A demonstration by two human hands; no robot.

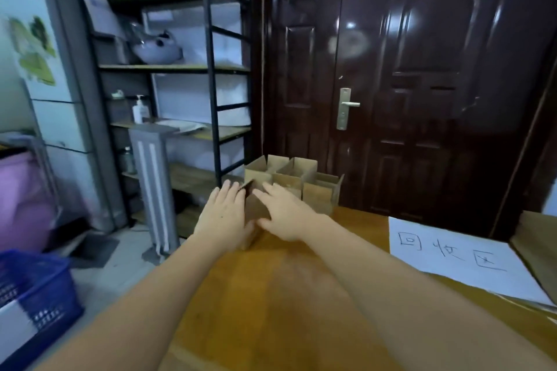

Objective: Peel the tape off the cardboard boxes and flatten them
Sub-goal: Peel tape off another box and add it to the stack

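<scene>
A small brown cardboard box [256, 208] stands tilted at the far left corner of the wooden table [271, 295], between both hands. My left hand [223, 217] lies flat against its left side with straight fingers. My right hand [286, 214] presses on its right face, fingers spread and thumb low near the box's base. Behind it stand several open cardboard boxes [289, 175] with flaps up, close together. I cannot make out any tape on the box; the view is blurred.
A white sheet with handwritten characters [452, 256] lies on the table's right, with flat cardboard [539, 247] past it. A dark door [407, 84] is behind. Metal shelving [187, 84] and a grey stand [153, 190] are left; a blue basket [39, 295] sits lower left.
</scene>
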